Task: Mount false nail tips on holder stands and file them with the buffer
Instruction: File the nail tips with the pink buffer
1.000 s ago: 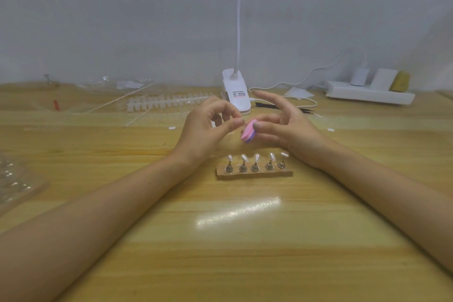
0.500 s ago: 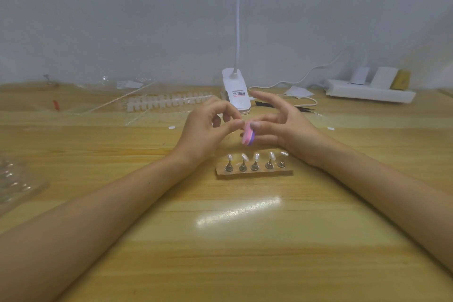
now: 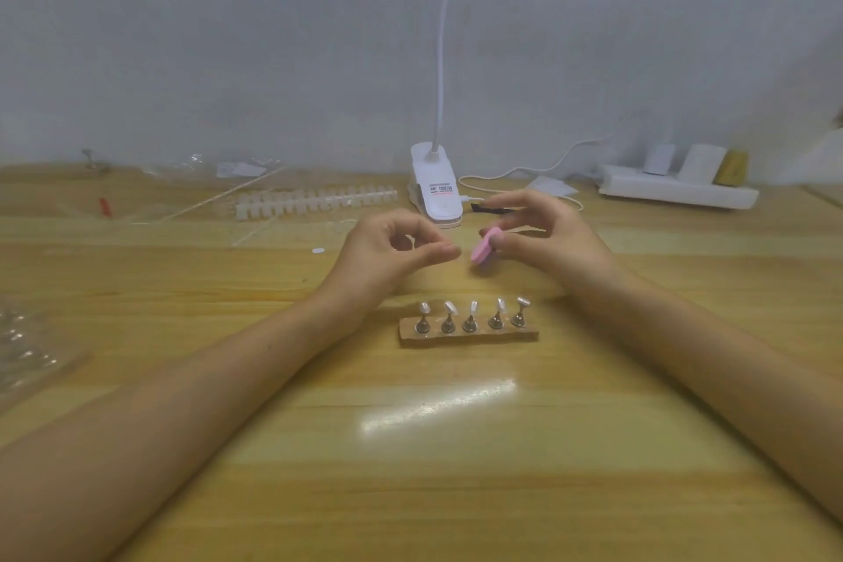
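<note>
- A second ago my hands were together, with my left fingertips right at the pink buffer (image 3: 485, 246). Now they have drawn apart and there is a gap between them.
- My right hand (image 3: 549, 237) pinches the buffer between thumb and fingers, holding it tilted above the table (image 3: 456, 447), behind the stands.
- My left hand (image 3: 392, 252) has thumb and forefinger pressed together. Whether a nail tip sits in that pinch is too small to tell.
- The five holder stands (image 3: 470, 319) sit in a row on their base (image 3: 529, 337), nearer me than my hands. Each is topped with a pale nail tip (image 3: 449, 307), and neither hand touches them.
- I judge a filing pass has just ended. The mounted tips are ready to be filed next.
</note>
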